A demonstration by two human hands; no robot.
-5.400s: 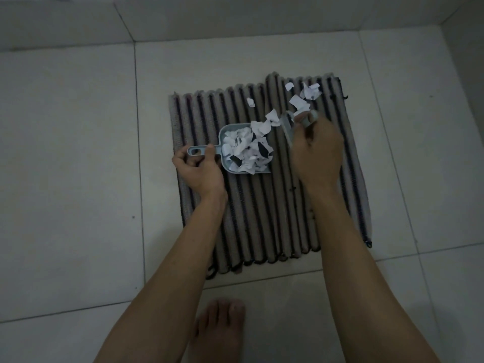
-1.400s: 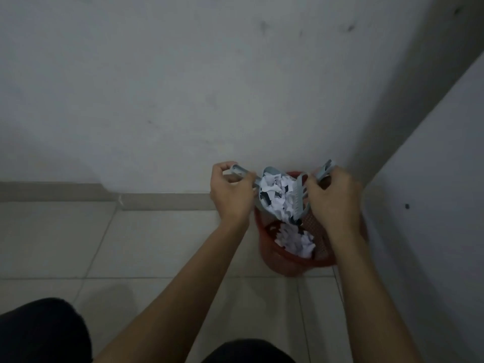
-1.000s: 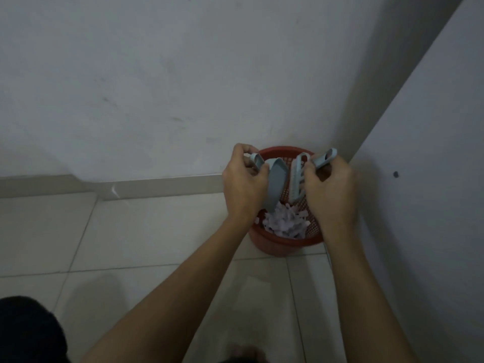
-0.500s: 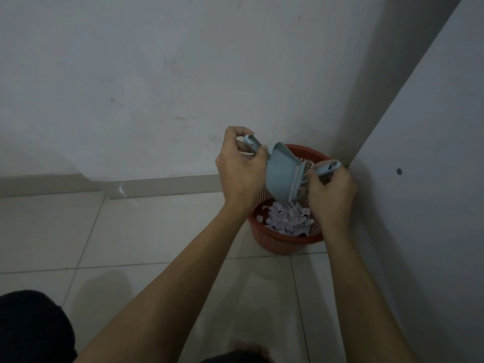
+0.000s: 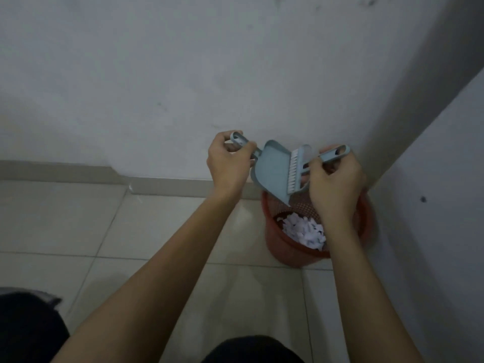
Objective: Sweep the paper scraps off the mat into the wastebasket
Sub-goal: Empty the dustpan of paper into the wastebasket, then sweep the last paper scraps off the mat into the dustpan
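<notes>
A red mesh wastebasket (image 5: 277, 244) stands on the floor in the corner, with white paper scraps (image 5: 303, 231) piled inside. My left hand (image 5: 227, 166) grips the handle of a small light-blue dustpan (image 5: 272, 171), tipped mouth-down over the basket. My right hand (image 5: 335, 189) holds the handle of a matching brush (image 5: 294, 171), whose bristles rest against the pan's inner face. No scraps show in the pan. The mat is out of view.
A grey wall (image 5: 183, 74) rises right behind the basket and a second wall (image 5: 432, 205) closes in on the right. Pale floor tiles (image 5: 78, 226) spread to the left. My dark-clothed knees (image 5: 26, 328) show at the bottom edge.
The dustpan, full of scraps on the mat, was carried to the basket and tipped; the scraps fell in. Since half a second ago the pan and brush have lifted slightly.
</notes>
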